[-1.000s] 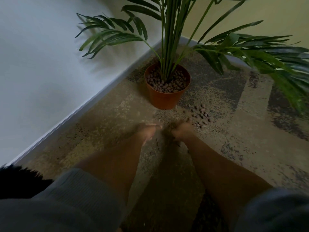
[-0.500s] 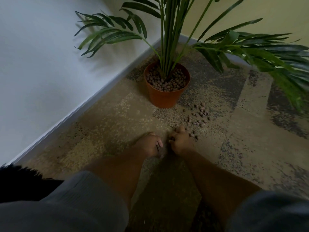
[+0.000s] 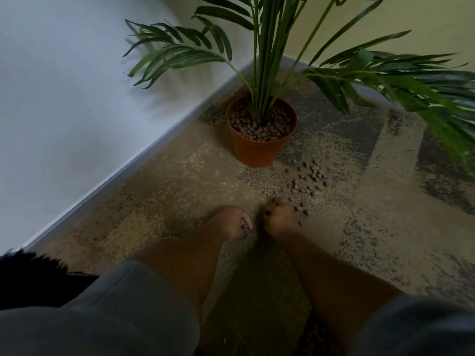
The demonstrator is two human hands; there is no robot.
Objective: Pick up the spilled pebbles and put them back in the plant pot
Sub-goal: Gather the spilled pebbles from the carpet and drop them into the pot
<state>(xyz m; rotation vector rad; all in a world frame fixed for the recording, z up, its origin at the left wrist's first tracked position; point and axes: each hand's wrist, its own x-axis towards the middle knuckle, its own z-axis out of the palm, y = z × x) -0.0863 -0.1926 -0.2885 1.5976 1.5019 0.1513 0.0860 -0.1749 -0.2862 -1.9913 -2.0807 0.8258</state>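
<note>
On the patterned carpet (image 3: 180, 181), near the corner of the room, an orange plant pot (image 3: 258, 150) is seen standing upright, filled almost to the rim with brown pebbles around the stems of a palm-like plant (image 3: 267, 60). A loose patch of spilled pebbles (image 3: 309, 179) is scattered on the carpet just beside the pot's base, on its right and slightly nearer the camera. The lowest stones of this patch lie right at the right hand (image 3: 281, 219), along its far and outer edge, while the bulk of the patch lies just beyond that hand, between it and the pot. The right hand is lowered to the carpet with its fingers curled inward; small dark stones appear to be gripped within the curl, though the blur leaves this uncertain. The left hand (image 3: 231, 222) is held close beside the right, also at the carpet, its fingers curled in, with a few small dark specks glimpsed at the fingertips; whether these are held pebbles cannot be told. No spilled stones are seen on its left side. Both forearms are bare, with grey sleeves (image 3: 123, 304) pushed up. A white wall (image 3: 64, 86) and skirting board (image 3: 133, 165) run along the left.
</note>
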